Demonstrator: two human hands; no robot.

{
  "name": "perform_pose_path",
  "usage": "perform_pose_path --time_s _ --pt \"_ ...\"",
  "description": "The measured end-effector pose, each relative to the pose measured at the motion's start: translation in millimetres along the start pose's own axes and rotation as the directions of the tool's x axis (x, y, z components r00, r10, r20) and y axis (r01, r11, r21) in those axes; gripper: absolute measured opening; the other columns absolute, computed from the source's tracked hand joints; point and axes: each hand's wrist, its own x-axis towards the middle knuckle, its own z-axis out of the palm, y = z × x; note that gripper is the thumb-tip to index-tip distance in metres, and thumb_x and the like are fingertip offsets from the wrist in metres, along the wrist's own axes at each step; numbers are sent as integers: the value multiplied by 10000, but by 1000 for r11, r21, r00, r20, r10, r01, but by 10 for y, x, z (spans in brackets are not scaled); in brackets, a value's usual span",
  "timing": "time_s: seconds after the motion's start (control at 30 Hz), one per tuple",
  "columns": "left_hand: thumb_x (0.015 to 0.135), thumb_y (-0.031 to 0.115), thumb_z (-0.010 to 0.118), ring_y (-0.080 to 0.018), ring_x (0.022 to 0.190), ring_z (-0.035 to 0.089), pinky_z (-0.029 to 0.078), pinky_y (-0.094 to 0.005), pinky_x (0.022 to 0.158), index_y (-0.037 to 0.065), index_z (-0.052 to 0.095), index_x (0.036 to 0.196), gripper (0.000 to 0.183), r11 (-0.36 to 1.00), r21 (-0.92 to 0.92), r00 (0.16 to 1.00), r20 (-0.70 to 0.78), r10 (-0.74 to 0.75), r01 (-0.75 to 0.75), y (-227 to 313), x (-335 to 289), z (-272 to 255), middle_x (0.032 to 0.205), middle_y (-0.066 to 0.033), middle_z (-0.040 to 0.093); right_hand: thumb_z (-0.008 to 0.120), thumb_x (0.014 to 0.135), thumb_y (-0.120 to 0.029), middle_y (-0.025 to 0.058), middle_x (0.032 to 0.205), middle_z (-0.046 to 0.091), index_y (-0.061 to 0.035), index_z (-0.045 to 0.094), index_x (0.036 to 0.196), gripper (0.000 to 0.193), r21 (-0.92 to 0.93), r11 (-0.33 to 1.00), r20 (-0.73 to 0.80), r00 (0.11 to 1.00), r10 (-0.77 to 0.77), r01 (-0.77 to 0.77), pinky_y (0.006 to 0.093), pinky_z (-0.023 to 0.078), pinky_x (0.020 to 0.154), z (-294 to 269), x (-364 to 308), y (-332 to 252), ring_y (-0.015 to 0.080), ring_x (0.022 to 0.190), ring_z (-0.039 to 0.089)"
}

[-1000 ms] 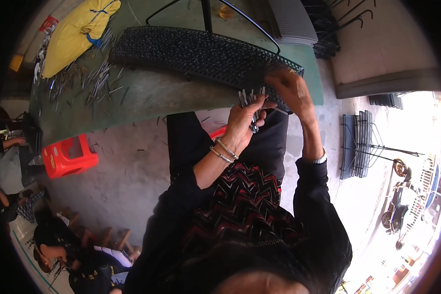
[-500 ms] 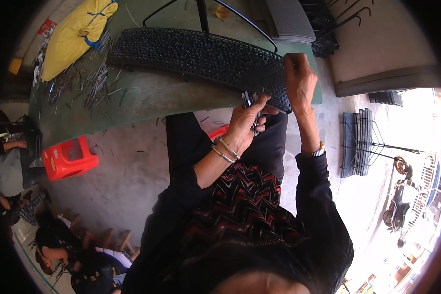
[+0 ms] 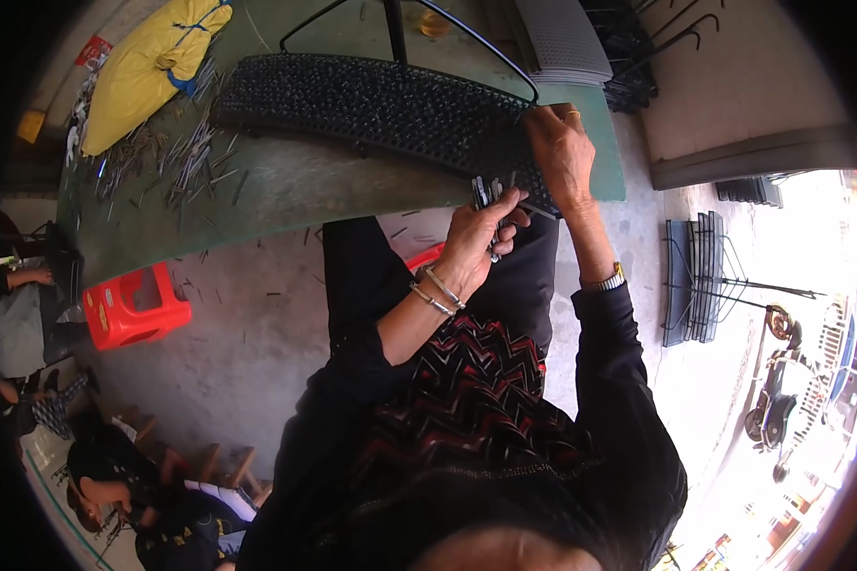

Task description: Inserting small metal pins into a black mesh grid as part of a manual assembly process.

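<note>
A long black perforated panel (image 3: 352,105) lies across the green table (image 3: 286,186), covered with small holes and dark, shiny texture. My left hand (image 3: 471,243) is closed around a bundle of thin grey strips (image 3: 493,195), just below the panel's near right edge. At the panel's right end, my right hand (image 3: 564,157) is bent over the surface with its fingers drawn together. Whatever its fingertips hold is hidden beneath them. A black metal frame (image 3: 395,33) rises from the panel's far edge.
Loose strips (image 3: 190,157) lie scattered on the table beside a yellow sack (image 3: 143,81). Grey perforated panels (image 3: 567,38) are stacked at the far right. A red stool (image 3: 135,306) stands on the floor at left, near other people. A black rack (image 3: 700,276) is at right.
My right hand has shifted slightly left and turned over the panel's right end. My left hand stays in place with the strips.
</note>
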Motion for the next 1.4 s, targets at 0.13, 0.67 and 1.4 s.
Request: perform_pose_path --time_s 0.13,0.67,1.4 --pt "897 234 658 -49 536 407 284 -196 427 28 648 985 224 1000 1 1000 3 19 -19 19 -6 -10 746 -57 612 647 850 -201 127 885 638 -92 680 1004 191 -15 997 18 997 73 -73 363 488 712 -128 -63 -146 285 821 635" --pt "951 232 565 -80 616 496 362 -234 475 50 620 1065 222 996 83 999 29 -46 43 24 -14 59 799 -82 648 616 868 -105 122 758 654 -19 619 934 109 199 974 -186 972 143 -106 319 473 606 -225 -17 10 207 633 618" --pt "916 144 615 -102 702 548 375 -207 511 24 621 1010 152 998 3 997 12 70 -70 -24 -2 -32 856 -78 648 651 850 -247 139 883 649 -100 682 965 190 62 985 136 979 150 -159 393 506 688 -258 -132 -25 337 806 646"
